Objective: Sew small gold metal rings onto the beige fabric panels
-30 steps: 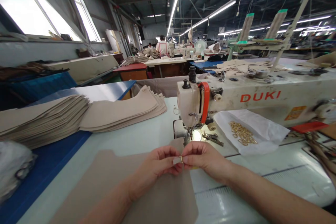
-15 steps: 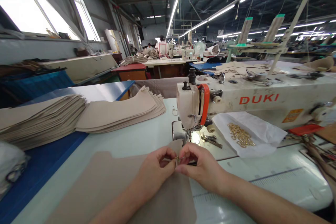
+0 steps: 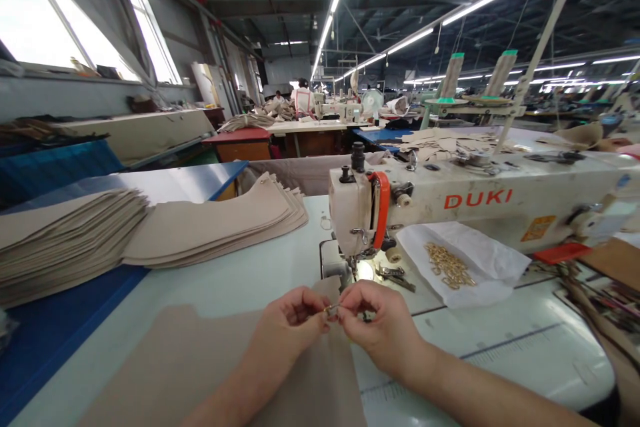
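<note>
Pinching a small gold-coloured fitting (image 3: 329,310) between thumb and forefinger, my left hand (image 3: 287,332) is the nearer one to it, its tips drawn together with only that piece between them. From the fitting a short pale strip (image 3: 335,307) reaches across, its long axis roughly left to right, to my right hand (image 3: 380,325), whose thumb and forefinger are also brought close, seemingly on the strip's other end. So the fitting lies just left of my right fingertips, above the beige panel (image 3: 200,360) and on my side of the sewing machine (image 3: 345,213). Which way the fitting itself is turned I can't tell; fingers half cover it.
</note>
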Available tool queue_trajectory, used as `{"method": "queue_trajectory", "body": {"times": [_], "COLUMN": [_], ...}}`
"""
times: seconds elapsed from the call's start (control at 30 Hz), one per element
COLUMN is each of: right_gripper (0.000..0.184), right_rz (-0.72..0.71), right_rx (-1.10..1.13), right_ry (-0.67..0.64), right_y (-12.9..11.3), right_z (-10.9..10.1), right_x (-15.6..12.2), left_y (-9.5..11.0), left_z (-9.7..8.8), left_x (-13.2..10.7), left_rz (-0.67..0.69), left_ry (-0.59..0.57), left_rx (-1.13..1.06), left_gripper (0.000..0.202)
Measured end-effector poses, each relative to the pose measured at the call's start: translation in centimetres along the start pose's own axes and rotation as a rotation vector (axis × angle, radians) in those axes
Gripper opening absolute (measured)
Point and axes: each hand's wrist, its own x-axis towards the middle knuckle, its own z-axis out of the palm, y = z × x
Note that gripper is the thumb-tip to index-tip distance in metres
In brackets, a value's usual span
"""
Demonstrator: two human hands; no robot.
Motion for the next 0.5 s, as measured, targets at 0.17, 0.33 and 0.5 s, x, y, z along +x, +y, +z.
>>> {"method": "queue_trajectory", "body": {"times": [0.17, 0.33, 0.5], "right_gripper": [0.01, 0.007, 0.012], "right_rz": [0.015, 0.07, 0.199], "right_rx": [-0.03, 0.065, 0.302], "right_ry": [-0.016, -0.075, -0.099], "right_y": [0.0, 0.0, 0.5], "right_z": [-0.2, -0.3, -0.3], "right_x": [0.1, 0.0, 0.0], "left_y": [-0.1, -0.5, -0.7], "left_z": [0.0, 0.2, 0.1], "left_x": [0.1, -0.5, -1.0], "left_rz": [-0.004, 0.11, 0.187], "left_ry": [-0.013, 0.055, 0.086], "left_rx": [-0.023, 0.074, 0.183], "left_gripper": [0.021, 0.012, 0.008]}}
